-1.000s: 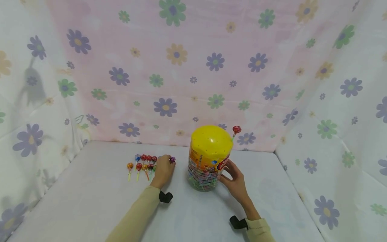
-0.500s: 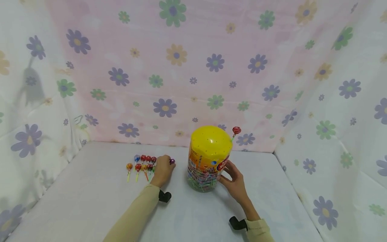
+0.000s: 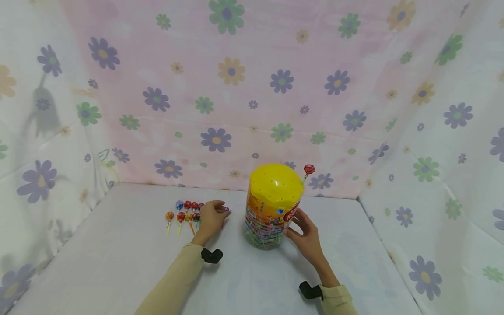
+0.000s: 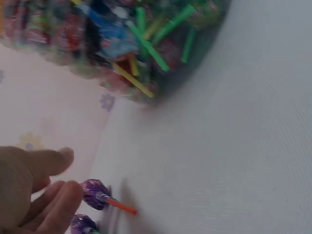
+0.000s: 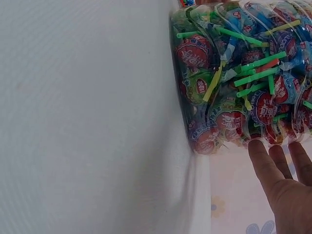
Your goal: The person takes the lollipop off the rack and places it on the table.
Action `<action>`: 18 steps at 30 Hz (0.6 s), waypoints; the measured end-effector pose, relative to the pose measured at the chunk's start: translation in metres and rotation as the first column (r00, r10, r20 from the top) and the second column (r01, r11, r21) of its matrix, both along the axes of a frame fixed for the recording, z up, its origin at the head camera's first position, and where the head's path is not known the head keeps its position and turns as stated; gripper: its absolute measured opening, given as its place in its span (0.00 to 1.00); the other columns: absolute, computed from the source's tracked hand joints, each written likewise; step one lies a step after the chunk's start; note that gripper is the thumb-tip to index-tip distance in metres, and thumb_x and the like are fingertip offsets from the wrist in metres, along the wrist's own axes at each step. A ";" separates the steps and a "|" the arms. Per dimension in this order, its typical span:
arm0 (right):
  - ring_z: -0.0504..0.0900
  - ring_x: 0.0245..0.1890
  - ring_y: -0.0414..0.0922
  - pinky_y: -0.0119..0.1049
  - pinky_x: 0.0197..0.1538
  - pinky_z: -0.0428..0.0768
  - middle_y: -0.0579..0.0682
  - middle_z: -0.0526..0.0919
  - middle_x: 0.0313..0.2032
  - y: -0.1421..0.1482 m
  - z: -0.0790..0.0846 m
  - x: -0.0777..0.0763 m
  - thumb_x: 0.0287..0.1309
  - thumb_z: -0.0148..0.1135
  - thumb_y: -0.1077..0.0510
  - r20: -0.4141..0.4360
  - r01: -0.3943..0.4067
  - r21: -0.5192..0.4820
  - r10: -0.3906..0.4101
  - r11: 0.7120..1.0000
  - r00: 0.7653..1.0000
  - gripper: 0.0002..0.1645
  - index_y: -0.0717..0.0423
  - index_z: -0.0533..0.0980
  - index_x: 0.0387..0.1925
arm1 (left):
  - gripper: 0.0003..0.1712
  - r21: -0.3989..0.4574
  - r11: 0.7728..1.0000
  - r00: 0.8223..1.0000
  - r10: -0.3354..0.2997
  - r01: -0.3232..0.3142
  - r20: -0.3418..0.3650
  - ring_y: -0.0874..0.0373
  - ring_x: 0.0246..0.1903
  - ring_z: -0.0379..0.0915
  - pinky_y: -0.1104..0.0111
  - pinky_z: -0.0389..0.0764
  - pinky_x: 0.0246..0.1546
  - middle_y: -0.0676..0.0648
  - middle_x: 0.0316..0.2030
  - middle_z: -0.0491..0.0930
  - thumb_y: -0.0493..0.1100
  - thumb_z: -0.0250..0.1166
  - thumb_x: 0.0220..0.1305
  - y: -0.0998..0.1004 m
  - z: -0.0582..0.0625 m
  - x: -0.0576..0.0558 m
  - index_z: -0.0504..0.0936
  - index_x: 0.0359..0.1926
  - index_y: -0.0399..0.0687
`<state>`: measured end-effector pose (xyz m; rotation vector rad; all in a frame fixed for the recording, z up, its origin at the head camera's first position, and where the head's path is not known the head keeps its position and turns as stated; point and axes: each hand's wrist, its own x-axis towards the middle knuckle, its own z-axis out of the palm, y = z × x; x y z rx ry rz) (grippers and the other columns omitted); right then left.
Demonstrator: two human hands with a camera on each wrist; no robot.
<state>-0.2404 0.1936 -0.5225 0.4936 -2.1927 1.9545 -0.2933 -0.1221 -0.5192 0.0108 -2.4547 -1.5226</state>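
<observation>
My left hand [image 3: 211, 218] hovers over the right end of lollipops laid in two rows. Its thumb and fingers stand apart. Just past the fingertips a purple-wrapped lollipop [image 4: 95, 194] with an orange stick lies on the table, and a second purple lollipop [image 4: 84, 224] shows lower down. My right hand [image 3: 307, 238] rests its fingertips on the right side of a big clear jar [image 3: 264, 229] with a yellow lid [image 3: 275, 181]. Straight fingers [image 5: 265, 168] touch the jar wall in the right wrist view. Wrapped lollipops with coloured sticks fill the jar.
A red lollipop [image 3: 309, 169] sticks up at the jar's right rear edge. Left of my left hand lie an orange lollipop [image 3: 169, 215], a blue one [image 3: 179, 204] and several red ones. Flowered cloth [image 3: 252, 87] walls in the white table [image 3: 118, 262] at the back and sides.
My left hand's thumb and fingers have spread apart, letting go of the purple lollipop, and the wrist has turned slightly. The right hand and the jar have stayed in place.
</observation>
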 end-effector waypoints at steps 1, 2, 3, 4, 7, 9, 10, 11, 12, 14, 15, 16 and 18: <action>0.70 0.70 0.60 0.38 0.60 0.81 0.57 0.68 0.72 0.000 0.000 0.000 0.59 0.71 0.67 -0.004 0.002 0.002 -0.002 1.000 1.000 0.46 0.49 0.63 0.76 | 0.20 0.039 0.999 1.000 -0.007 0.007 -0.018 0.44 0.41 0.85 0.54 0.87 0.46 0.35 0.41 0.86 0.32 0.74 0.59 0.000 0.003 0.000 0.83 0.52 0.28; 0.70 0.70 0.60 0.38 0.60 0.81 0.57 0.68 0.72 0.000 0.000 0.000 0.59 0.71 0.67 -0.005 0.004 0.002 -0.004 1.000 1.000 0.46 0.49 0.63 0.76 | 0.20 0.074 0.997 0.999 -0.014 0.018 -0.045 0.43 0.42 0.86 0.55 0.88 0.46 0.34 0.42 0.86 0.32 0.74 0.59 0.000 0.006 0.000 0.83 0.52 0.29; 0.70 0.70 0.60 0.37 0.60 0.81 0.57 0.68 0.72 0.000 0.000 0.000 0.59 0.71 0.67 -0.005 0.005 0.004 -0.005 1.000 1.000 0.46 0.49 0.63 0.76 | 0.20 0.116 0.993 0.997 -0.021 0.029 -0.071 0.42 0.43 0.86 0.57 0.88 0.46 0.33 0.43 0.86 0.32 0.74 0.59 0.000 0.009 0.000 0.83 0.52 0.29; 0.70 0.70 0.60 0.38 0.60 0.81 0.58 0.68 0.72 0.000 0.000 0.000 0.59 0.71 0.67 -0.008 0.004 0.005 -0.004 1.000 1.000 0.46 0.49 0.62 0.76 | 0.20 0.157 0.987 0.995 -0.027 0.042 -0.098 0.41 0.44 0.86 0.58 0.88 0.46 0.32 0.44 0.86 0.32 0.73 0.59 0.000 0.014 0.000 0.83 0.52 0.30; 0.70 0.70 0.59 0.38 0.61 0.81 0.56 0.68 0.72 0.000 0.000 0.000 0.59 0.71 0.67 -0.003 0.004 0.002 -0.004 1.000 1.000 0.46 0.49 0.63 0.75 | 0.20 0.263 0.959 0.980 -0.054 0.105 -0.194 0.40 0.48 0.85 0.63 0.87 0.48 0.33 0.49 0.85 0.34 0.72 0.62 0.002 0.035 0.001 0.83 0.55 0.33; 0.70 0.70 0.60 0.39 0.61 0.81 0.56 0.68 0.72 0.001 0.000 0.001 0.60 0.71 0.67 -0.004 -0.001 0.002 0.001 1.000 1.000 0.46 0.49 0.62 0.76 | 0.20 0.318 0.934 0.961 -0.081 0.166 -0.263 0.39 0.49 0.84 0.63 0.86 0.51 0.32 0.51 0.84 0.34 0.71 0.64 0.007 0.058 0.006 0.82 0.56 0.33; 0.69 0.70 0.60 0.39 0.61 0.81 0.56 0.68 0.73 0.001 0.000 0.001 0.60 0.71 0.67 -0.005 -0.003 0.002 0.003 1.000 1.000 0.46 0.49 0.62 0.76 | 0.20 0.338 0.919 0.949 -0.098 0.202 -0.300 0.40 0.50 0.83 0.64 0.85 0.52 0.33 0.51 0.83 0.34 0.70 0.65 0.011 0.068 0.007 0.82 0.57 0.34; 0.69 0.70 0.60 0.39 0.61 0.81 0.55 0.68 0.73 0.001 0.000 0.001 0.60 0.71 0.67 -0.002 -0.004 -0.002 0.004 1.000 1.000 0.46 0.49 0.62 0.76 | 0.19 0.353 0.905 0.933 -0.112 0.238 -0.341 0.40 0.50 0.83 0.65 0.85 0.53 0.33 0.52 0.83 0.33 0.69 0.65 0.015 0.079 0.009 0.82 0.57 0.34; 0.69 0.70 0.60 0.39 0.61 0.81 0.55 0.68 0.73 0.001 0.000 0.001 0.60 0.71 0.67 -0.004 -0.006 -0.002 0.006 1.000 1.000 0.46 0.49 0.62 0.76 | 0.19 0.367 0.889 0.916 -0.126 0.275 -0.381 0.40 0.51 0.82 0.65 0.84 0.54 0.33 0.52 0.83 0.32 0.69 0.66 0.021 0.090 0.012 0.82 0.57 0.33; 0.69 0.71 0.61 0.38 0.61 0.81 0.56 0.67 0.73 0.001 0.000 0.001 0.60 0.71 0.67 -0.006 -0.008 -0.001 0.008 1.000 1.000 0.46 0.49 0.62 0.76 | 0.19 0.383 0.849 0.875 -0.171 0.364 -0.453 0.39 0.52 0.81 0.66 0.83 0.55 0.31 0.53 0.82 0.29 0.67 0.66 0.033 0.112 0.019 0.81 0.57 0.31; 0.69 0.70 0.61 0.39 0.61 0.81 0.56 0.67 0.73 0.001 0.000 0.001 0.60 0.71 0.67 -0.008 -0.009 0.000 0.009 1.000 1.000 0.46 0.49 0.62 0.76 | 0.19 0.378 0.831 0.852 -0.196 0.408 -0.486 0.39 0.52 0.81 0.69 0.83 0.55 0.31 0.53 0.81 0.28 0.66 0.66 0.040 0.118 0.020 0.80 0.57 0.31; 0.69 0.70 0.61 0.38 0.61 0.80 0.56 0.67 0.73 0.001 0.000 0.001 0.60 0.71 0.67 -0.006 -0.009 0.000 0.009 1.000 1.000 0.46 0.49 0.62 0.76 | 0.19 0.371 0.810 0.831 -0.235 0.454 -0.504 0.38 0.54 0.80 0.67 0.82 0.57 0.30 0.55 0.80 0.27 0.65 0.66 0.047 0.128 0.025 0.79 0.58 0.30; 0.69 0.70 0.63 0.39 0.61 0.81 0.58 0.67 0.73 0.000 0.000 0.000 0.61 0.70 0.67 -0.017 -0.012 0.007 0.012 1.000 1.000 0.46 0.50 0.62 0.76 | 0.21 0.351 0.766 0.794 -0.323 0.539 -0.515 0.37 0.57 0.78 0.66 0.80 0.60 0.29 0.57 0.78 0.26 0.63 0.67 0.063 0.145 0.032 0.77 0.61 0.28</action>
